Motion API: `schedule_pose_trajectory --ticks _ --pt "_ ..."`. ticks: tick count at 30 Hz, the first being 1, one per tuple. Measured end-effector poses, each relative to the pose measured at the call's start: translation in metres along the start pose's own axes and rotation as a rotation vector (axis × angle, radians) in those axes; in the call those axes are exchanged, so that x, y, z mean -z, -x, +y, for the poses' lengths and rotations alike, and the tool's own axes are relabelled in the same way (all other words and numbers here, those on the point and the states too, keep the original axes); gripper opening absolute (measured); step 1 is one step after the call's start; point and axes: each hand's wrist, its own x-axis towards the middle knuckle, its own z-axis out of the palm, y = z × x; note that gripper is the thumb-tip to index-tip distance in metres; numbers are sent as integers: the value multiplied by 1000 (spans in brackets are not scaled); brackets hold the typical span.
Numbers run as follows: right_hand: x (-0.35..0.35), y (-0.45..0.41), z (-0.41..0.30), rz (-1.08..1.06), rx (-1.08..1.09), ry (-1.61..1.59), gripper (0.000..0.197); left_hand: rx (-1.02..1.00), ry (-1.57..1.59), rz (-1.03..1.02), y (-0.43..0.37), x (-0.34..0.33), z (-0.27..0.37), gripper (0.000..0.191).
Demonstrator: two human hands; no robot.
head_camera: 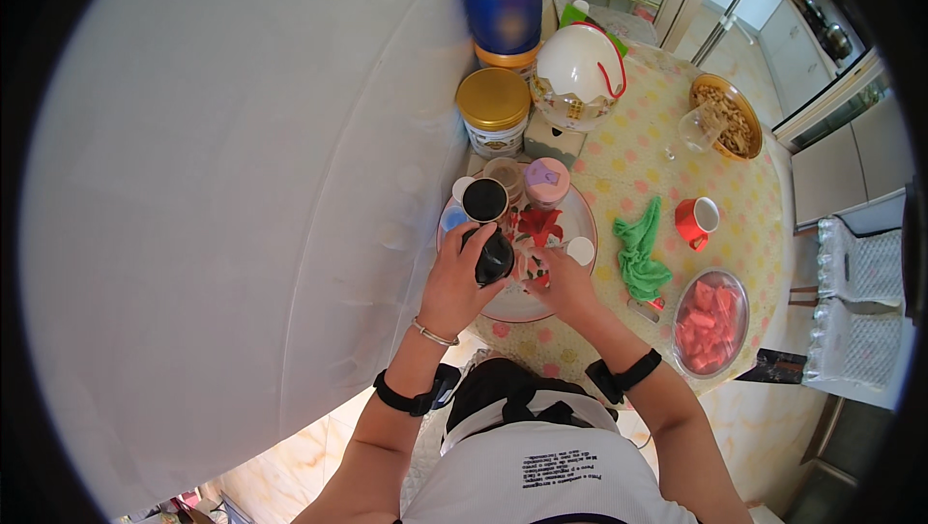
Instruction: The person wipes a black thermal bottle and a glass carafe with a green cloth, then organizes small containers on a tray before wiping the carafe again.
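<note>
My left hand (457,281) is closed around a black-topped container (494,259) over the left part of a round tray with a red flower print (540,309). Just behind it stands another cup or jar with a black lid (485,200). My right hand (562,281) is over the tray's right part, its fingertips at a clear item whose kind I cannot tell; whether they grip it is unclear. A white round cap or cup (580,251) lies beside that hand. On the tray's far side are a pink-lidded jar (547,182), a clear container (503,174) and a blue-tinted cup (454,218).
A green cloth (641,256), a red mug (696,221) and covered watermelon pieces (703,324) lie to the right. Farther back are a gold-lidded tub (494,100), a white round container (576,63) and a brown bowl (754,121). A white wall (239,198) borders the left.
</note>
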Motion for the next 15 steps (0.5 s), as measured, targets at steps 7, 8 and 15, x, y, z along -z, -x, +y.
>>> schedule_pose_trajectory --ticks 7,8,15 --pt "-3 -5 -18 88 81 -24 79 -9 24 -28 -5 -10 23 77" --pt "-1 -5 -20 160 123 -27 79 -12 36 -24 -6 -12 24 76" --pt "16 -13 -10 298 161 97 77 -149 80 12 -25 -15 28 72"
